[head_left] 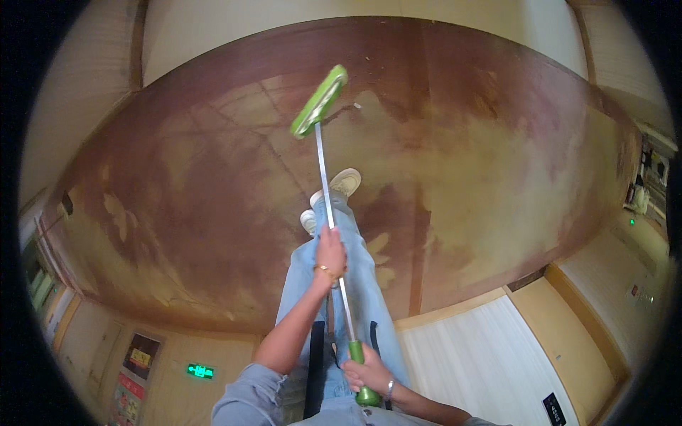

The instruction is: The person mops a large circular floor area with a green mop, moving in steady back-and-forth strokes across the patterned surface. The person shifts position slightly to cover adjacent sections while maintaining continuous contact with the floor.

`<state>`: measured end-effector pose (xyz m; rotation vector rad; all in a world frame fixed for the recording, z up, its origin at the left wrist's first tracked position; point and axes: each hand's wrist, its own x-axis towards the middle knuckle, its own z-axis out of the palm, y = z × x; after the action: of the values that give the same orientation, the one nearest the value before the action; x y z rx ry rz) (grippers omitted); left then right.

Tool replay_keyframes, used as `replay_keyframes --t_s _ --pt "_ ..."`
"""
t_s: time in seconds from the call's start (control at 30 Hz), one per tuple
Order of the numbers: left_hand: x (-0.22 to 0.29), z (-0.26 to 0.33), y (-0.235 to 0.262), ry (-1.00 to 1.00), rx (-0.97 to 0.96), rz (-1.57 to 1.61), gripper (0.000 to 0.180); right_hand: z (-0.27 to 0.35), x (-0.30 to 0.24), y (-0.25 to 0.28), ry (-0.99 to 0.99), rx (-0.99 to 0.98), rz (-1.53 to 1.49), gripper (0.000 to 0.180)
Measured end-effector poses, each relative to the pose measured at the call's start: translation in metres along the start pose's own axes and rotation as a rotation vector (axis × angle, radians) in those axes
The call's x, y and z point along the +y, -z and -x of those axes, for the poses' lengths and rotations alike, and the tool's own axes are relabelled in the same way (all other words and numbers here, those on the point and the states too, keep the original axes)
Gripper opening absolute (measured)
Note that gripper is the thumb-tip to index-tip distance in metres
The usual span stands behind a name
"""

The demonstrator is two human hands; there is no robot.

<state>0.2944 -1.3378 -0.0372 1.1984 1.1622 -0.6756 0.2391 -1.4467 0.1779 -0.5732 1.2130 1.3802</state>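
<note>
A long-handled green mop (323, 167) stretches away from my body over the floor. Its narrow green head (320, 101) has a pale strip along it and slants up to the right; blur hides its finer detail. Around the middle of the silver pole, my left hand (332, 254) is closed, with a gold-coloured bracelet at the wrist. Lower down, near my waist, my right hand (367, 370) wraps the green grip at the pole's end. I cannot tell whether the head touches the floor.
The carpet (483, 177) is patterned brown and yellowish, with a small white scrap (357, 106) near the mop head. My pale shoes (346, 182) stand below it. Pale walls (341, 18) surround the carpet. A lit green sign (200, 370) is at the lower left, a white door panel (483, 355) at the lower right.
</note>
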Motion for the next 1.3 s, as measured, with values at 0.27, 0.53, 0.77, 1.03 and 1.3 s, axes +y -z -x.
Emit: replay_keyframes --t_s 0.27,0.53,0.77,1.03,1.3 --pt "-0.11 0.004 0.187 0.111 0.301 0.105 0.019 -0.089 0.085 -0.024 -0.176 -0.22 0.126 0.027" --pt "-0.118 -0.055 0.141 -0.019 0.178 -0.139 0.016 -0.113 0.101 -0.031 -0.039 -0.082 -0.06 0.02" --pt "-0.065 0.013 0.106 0.027 -0.094 0.279 0.018 -0.079 0.11 -0.037 0.004 0.04 0.016 0.022" --pt "-0.12 0.007 0.218 0.012 0.06 0.662 0.011 -0.122 0.123 -0.049 -0.207 -0.162 -0.029 0.021" --pt "-0.084 -0.035 0.088 0.136 -0.294 0.503 0.015 -0.112 0.096 -0.028 0.058 0.046 -0.127 0.018"
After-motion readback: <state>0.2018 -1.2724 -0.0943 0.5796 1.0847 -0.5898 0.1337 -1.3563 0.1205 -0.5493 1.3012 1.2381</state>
